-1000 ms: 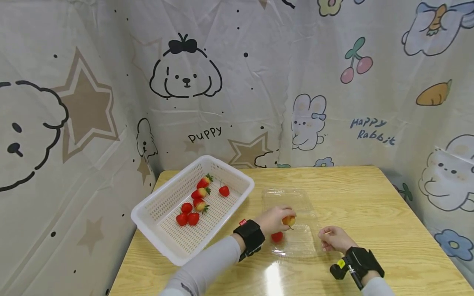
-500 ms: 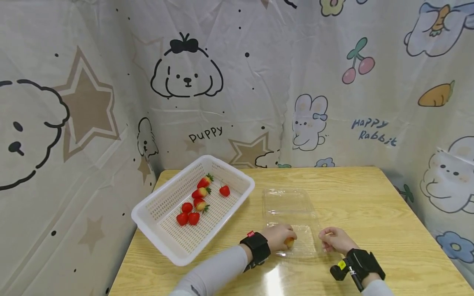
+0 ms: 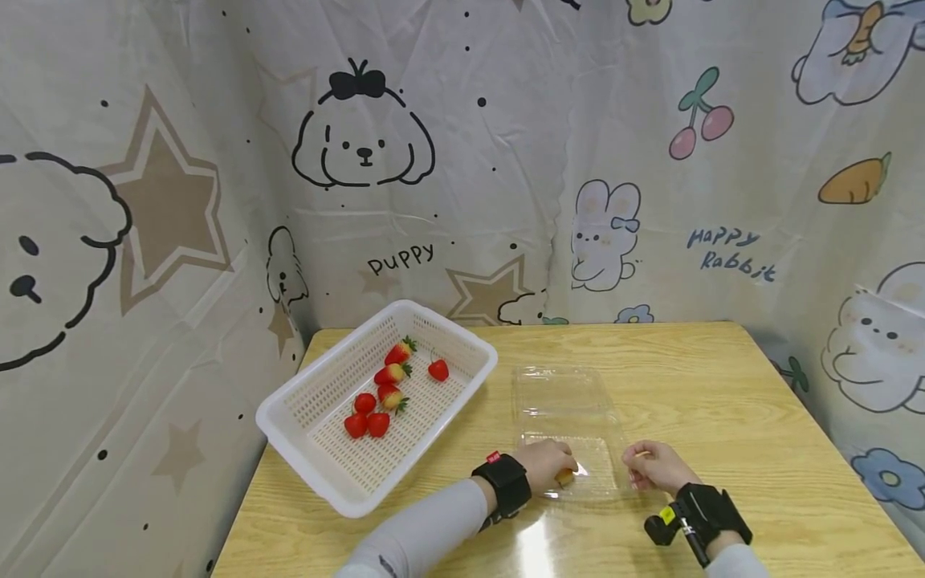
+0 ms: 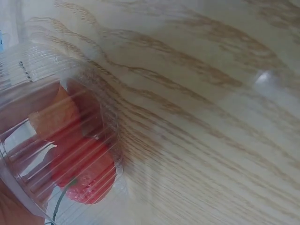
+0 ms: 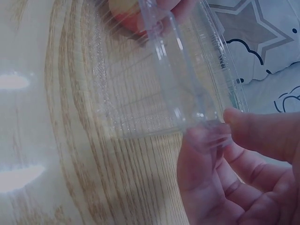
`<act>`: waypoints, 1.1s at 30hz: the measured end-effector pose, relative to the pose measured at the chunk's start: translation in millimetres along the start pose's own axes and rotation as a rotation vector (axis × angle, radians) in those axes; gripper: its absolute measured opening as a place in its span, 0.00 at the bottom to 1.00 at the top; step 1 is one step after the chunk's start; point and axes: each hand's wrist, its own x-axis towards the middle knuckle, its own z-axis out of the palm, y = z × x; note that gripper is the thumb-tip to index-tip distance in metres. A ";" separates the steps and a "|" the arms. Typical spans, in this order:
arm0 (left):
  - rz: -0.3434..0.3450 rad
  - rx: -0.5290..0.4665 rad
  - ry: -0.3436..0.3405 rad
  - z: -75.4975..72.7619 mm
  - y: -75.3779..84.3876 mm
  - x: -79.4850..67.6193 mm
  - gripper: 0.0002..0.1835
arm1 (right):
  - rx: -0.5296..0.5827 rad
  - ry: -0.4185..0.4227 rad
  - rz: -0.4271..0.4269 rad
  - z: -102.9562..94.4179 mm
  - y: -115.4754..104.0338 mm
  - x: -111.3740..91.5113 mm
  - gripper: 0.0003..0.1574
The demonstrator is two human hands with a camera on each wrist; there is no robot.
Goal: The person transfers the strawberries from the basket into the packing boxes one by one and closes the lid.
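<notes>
left hand [image 3: 543, 464] grips a yellow-red fruit [image 3: 564, 477] inside the clear box [image 3: 596, 466] the right hand [image 3: 656, 467] pinches.

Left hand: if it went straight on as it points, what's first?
Probably the clear container, at its end nearest the right hand, though depth is unclear and contact could come sooner.

The counter [image 3: 708, 385] shows pale wood grain under a glossy finish, with bright reflections at the near side. On it, the container [image 3: 598, 466] is thin, clear, shiny plastic with ribbed walls. At left, the basket [image 3: 357, 474] is white perforated plastic, closer to matt. The far cloth [image 3: 477, 177] is creased; the wrist straps [image 3: 503, 486] look matt black.
</notes>
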 end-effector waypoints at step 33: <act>-0.241 -0.280 0.425 -173.1 -98.9 -46.2 0.25 | -0.044 0.074 0.024 5.5 -2.8 -1.0 0.10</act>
